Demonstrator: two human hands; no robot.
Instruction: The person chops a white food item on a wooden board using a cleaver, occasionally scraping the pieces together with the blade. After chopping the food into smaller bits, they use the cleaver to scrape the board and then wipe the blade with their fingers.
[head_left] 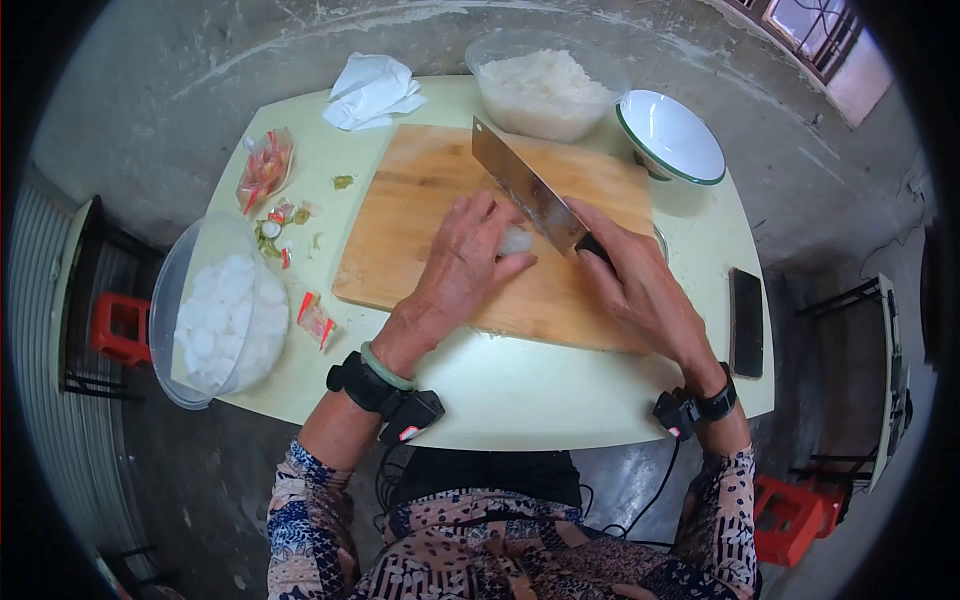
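My right hand [635, 290] grips the black handle of a cleaver [525, 190], its broad blade slanting up and left over the wooden cutting board [420, 180]. Under the curled fingers of my left hand [465, 250], a pale, translucent white piece of food [515, 240] is held against the board, close beside the blade. To the left, a clear plastic bowl [165, 300] holds many white rounded pieces [225, 320]. At the back, a clear tub [540, 125] is heaped with finely cut white shreds [550, 80].
A green-rimmed white enamel bowl [675, 135] tilts at the back right, and a phone [746, 322] lies at the right edge. On the left are a crumpled white bag [372, 92], a packet [266, 168], torn wrappers [316, 322] and green scraps. Red stools [122, 328] stand on the floor.
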